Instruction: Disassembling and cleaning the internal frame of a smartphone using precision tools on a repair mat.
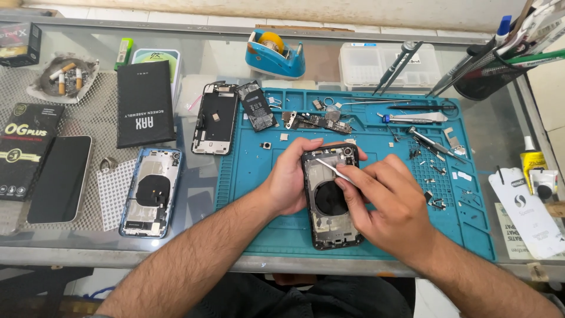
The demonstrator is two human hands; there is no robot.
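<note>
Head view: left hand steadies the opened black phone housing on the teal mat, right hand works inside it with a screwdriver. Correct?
Not quite. In the head view the right hand holds thin metal tweezers, not a screwdriver. The left hand does steady the black phone housing on the teal mat.

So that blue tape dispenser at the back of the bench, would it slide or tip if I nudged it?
The blue tape dispenser looks low and wide-based, so tipping seems unlikely. It stands on the smooth glass benchtop, not the teal repair mat, so it would probably slide. The roll sits in its cradle, likely staying put.
</note>
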